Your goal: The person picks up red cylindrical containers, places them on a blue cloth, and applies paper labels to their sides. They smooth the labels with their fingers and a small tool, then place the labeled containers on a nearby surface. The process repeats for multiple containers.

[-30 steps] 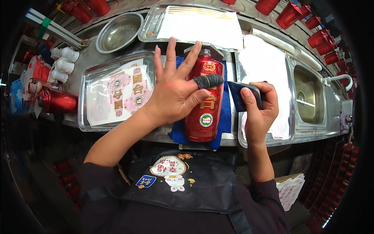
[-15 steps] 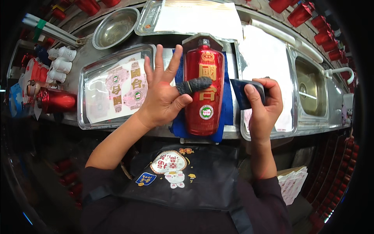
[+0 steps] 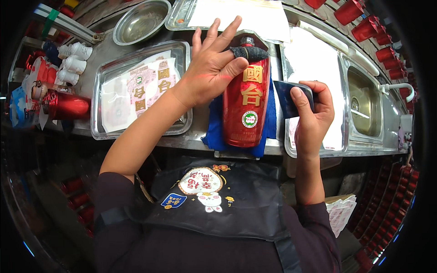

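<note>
A glossy red bottle with gold characters and a round green-and-white emblem lies in front of me, its neck pointing away, on a blue cloth. Over its upper part is my left hand, fingers spread. The index finger wears a dark fabric sleeve, which rests against the bottle near its shoulder. To the right of the bottle, my right hand grips a flat dark scraper between thumb and fingers, apart from the bottle.
A metal tray with printed decal sheets stands left, a round basin behind it. White paper lies in a tray at right, beside a sink. Another red bottle lies far left; several line the shelves right.
My left hand has moved up and away along the bottle, its sleeved finger now nearer the neck. The right hand still holds the scraper in nearly the same place.
</note>
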Demonstrator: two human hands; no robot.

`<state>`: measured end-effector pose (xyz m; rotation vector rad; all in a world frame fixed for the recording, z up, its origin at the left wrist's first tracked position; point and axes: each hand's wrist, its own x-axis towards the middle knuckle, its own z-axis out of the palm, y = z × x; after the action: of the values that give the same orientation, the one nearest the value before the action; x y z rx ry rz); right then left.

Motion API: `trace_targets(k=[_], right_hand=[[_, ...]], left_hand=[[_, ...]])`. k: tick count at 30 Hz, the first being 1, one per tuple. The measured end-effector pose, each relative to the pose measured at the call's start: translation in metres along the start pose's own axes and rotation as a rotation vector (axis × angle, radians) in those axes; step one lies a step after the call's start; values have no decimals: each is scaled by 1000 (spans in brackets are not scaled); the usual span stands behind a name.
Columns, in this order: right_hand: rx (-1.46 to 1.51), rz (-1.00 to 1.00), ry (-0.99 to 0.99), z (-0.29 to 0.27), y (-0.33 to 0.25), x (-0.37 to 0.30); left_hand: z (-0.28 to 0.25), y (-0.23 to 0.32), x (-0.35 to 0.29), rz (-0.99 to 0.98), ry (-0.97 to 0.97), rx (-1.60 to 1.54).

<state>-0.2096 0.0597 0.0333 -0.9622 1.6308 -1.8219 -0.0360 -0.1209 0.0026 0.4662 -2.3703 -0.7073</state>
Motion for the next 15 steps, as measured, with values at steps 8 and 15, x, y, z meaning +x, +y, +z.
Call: trace_targets(k=[8, 15], right_hand=[[-106, -83, -83, 10, -6, 7], [-653, -1169, -398, 47, -8, 46]], left_hand=[[-2, 38, -56, 14, -42, 107], [-1, 79, -108, -143, 42, -177]])
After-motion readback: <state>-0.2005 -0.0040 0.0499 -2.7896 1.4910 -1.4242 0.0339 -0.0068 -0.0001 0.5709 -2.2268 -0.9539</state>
